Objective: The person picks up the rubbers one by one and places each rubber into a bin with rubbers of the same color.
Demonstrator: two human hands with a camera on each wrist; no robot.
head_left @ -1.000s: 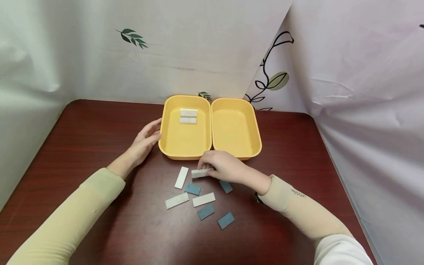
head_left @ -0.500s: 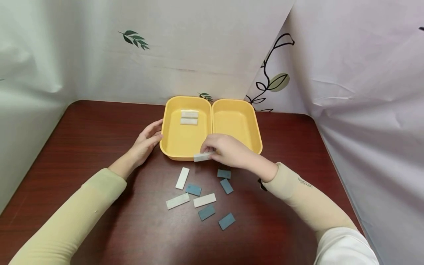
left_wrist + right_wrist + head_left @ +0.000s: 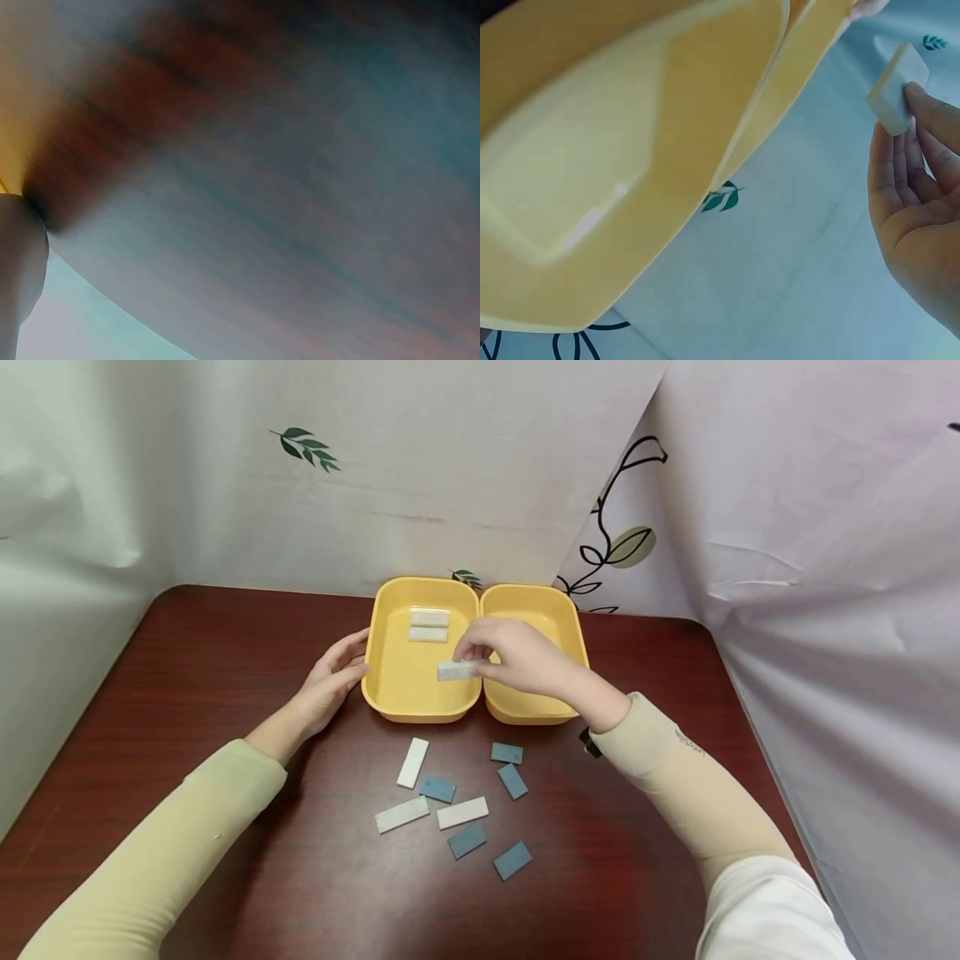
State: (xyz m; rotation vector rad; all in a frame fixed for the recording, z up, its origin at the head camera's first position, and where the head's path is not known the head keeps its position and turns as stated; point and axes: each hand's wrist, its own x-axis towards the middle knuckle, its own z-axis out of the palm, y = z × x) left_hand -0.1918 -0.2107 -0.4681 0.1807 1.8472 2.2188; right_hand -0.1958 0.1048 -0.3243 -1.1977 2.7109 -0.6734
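My right hand [image 3: 517, 656] pinches a white rectangular tile [image 3: 456, 671] between thumb and fingers, over the inner right side of the left yellow tray [image 3: 386, 700]. The right wrist view shows this tile [image 3: 900, 88] as a thick slab gripped at one end. Two more white tiles [image 3: 428, 634] lie side by side at the back of that tray. My left hand [image 3: 327, 683] rests against the tray's outer left wall, fingers relaxed. The left wrist view is mostly blurred, with only a bit of a finger [image 3: 21, 259] showing.
A second yellow tray [image 3: 534, 708] stands close on the right, partly hidden by my right hand and forearm. In front of the trays, three white tiles [image 3: 462, 812] and several blue-grey tiles [image 3: 512, 860] lie scattered on the dark red table [image 3: 360, 893]. A pale curtain [image 3: 450, 468] hangs behind.
My right hand has lifted the white tile from the table and carried it away from me, over the front rim into the left tray's area. My left hand stays put.
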